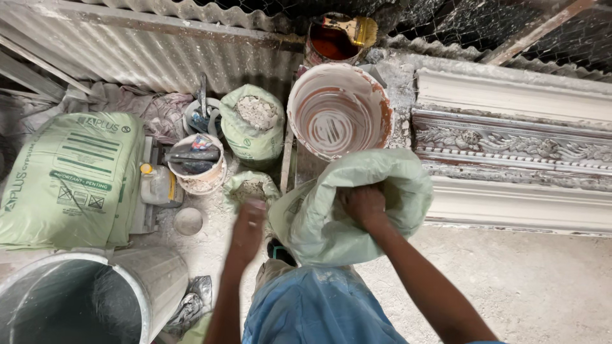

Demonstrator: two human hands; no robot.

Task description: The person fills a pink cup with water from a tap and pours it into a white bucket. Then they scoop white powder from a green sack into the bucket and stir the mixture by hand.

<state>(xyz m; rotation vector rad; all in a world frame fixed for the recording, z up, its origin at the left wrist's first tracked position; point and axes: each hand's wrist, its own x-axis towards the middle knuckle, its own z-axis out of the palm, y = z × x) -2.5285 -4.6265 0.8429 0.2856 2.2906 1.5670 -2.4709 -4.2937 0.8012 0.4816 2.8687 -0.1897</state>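
A pale green sack with its mouth rolled open stands in front of me, and my right hand reaches into that mouth, its fingers curled inside where I cannot see what they hold. My left hand hangs blurred in the air just left of the sack, holding nothing visible. Directly beyond the sack sits a large white bucket smeared with plaster and rust-brown streaks.
A full green printed sack lies at left. Two small open green bags of white lumps stand near a small tub of tools. A metal bin is at bottom left. Ornate plaster moulding runs along the right.
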